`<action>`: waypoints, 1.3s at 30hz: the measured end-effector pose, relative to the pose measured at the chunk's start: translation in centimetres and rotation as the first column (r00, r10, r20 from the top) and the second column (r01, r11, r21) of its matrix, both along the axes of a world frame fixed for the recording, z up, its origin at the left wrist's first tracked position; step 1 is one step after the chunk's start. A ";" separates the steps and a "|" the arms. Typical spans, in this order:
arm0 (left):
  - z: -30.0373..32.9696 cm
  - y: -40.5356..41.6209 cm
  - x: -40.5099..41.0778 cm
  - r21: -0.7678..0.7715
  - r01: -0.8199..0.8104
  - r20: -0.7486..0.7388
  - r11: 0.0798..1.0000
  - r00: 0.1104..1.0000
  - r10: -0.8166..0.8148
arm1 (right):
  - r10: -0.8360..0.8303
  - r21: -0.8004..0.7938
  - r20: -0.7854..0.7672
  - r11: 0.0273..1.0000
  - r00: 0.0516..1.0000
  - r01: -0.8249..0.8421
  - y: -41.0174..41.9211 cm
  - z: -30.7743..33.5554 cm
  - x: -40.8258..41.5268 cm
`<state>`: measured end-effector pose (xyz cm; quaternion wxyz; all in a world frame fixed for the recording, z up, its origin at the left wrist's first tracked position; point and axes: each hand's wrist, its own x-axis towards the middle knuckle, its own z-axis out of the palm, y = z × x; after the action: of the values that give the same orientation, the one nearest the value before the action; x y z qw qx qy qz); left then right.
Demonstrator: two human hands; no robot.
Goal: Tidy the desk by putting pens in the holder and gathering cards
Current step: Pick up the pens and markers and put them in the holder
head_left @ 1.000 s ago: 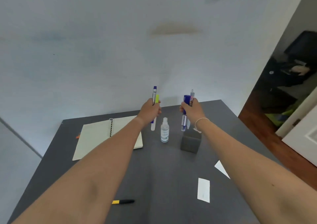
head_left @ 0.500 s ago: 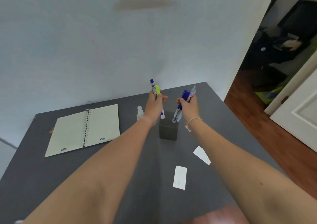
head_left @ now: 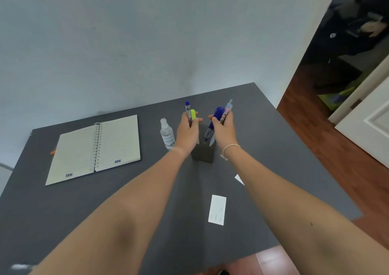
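**Grey desk: four pens coming down to the holder**

Lying open at the far left of the desk [head_left: 273, 148]: a spiral notebook [head_left: 94, 150], carrying a small "AIG" mark at the bottom of each page. Peeking out past its left edge, a scrap of something orange [head_left: 52, 152], too small to name. Standing just right of the notebook, a clear spray bottle [head_left: 167, 134]; reading its label only in part, seemingly "hand sanitizer".

Clenching next, the left hand [head_left: 188, 131], gripping a blue-capped pen [head_left: 187, 108] and a yellow-green highlighter [head_left: 192, 114] upright, with printing on the pen barrel too blurred to read. Hanging over the near-left edge of the dark square holder [head_left: 203, 153], having dropped down and closed in on it within the last second.

Closing likewise, the right hand [head_left: 224, 130], wrapping a blue marker [head_left: 217, 113] and a clear pen [head_left: 228, 107], tilted, tips now dipping at or just inside the holder's mouth. Judging from that, nearing the release of all four, not yet letting go.

Waiting nearer the body, flat on the desk: one white card [head_left: 217, 210] with faint unreadable lines, and another card [head_left: 239, 179] half hidden by the right forearm. Leaving the gathering still to do.
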<state>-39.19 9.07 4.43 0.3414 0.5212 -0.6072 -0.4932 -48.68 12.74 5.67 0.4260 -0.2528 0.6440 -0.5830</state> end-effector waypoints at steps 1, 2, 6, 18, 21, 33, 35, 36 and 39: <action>-0.1 0.0 0.1 -0.006 0.001 0.006 1.000 1.000 -0.001 | 0.000 -0.002 -0.002 1.000 1.000 0.000 0.0 -0.1 0.0; -0.2 0.0 0.2 -0.008 0.002 0.008 1.000 1.000 -0.002 | -0.003 -0.003 -0.003 1.000 1.000 0.003 0.0 -0.1 0.0; -0.8 -0.1 0.5 0.002 -0.006 0.022 1.000 1.000 0.006 | -0.016 -0.001 -0.002 1.000 1.000 0.016 -0.3 -0.2 -0.1; -1.5 0.4 0.9 0.007 0.021 0.013 1.000 1.000 -0.021 | 0.018 -0.032 -0.100 0.999 0.995 -0.021 0.3 -1.5 -0.1; -1.4 0.4 0.9 0.017 0.011 0.010 1.000 1.000 -0.011 | -0.011 -0.051 -0.081 0.999 0.997 0.007 0.4 -1.6 -0.5; 0.4 1.9 5.4 -0.037 -0.143 0.026 0.989 0.989 0.144 | 0.019 -0.139 -0.263 0.989 0.965 -0.057 0.8 1.3 -0.3; 1.1 2.4 6.9 -0.051 -0.186 0.027 0.981 0.982 0.187 | 0.053 -0.158 -0.288 0.982 0.956 -0.102 0.8 1.7 0.9; 1.5 2.8 7.7 -0.062 -0.204 0.035 0.977 0.978 0.206 | 0.075 -0.162 -0.294 0.978 0.953 -0.127 0.8 1.8 1.7; 2.1 3.7 10.6 -0.076 -0.260 0.052 0.963 0.963 0.264 | 0.159 -0.153 -0.314 0.965 0.936 -0.215 0.7 1.8 4.6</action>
<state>-28.58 12.79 6.49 0.4026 0.5998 -0.5597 -0.4062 -44.07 13.45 7.45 0.3519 -0.4367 0.6171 -0.5520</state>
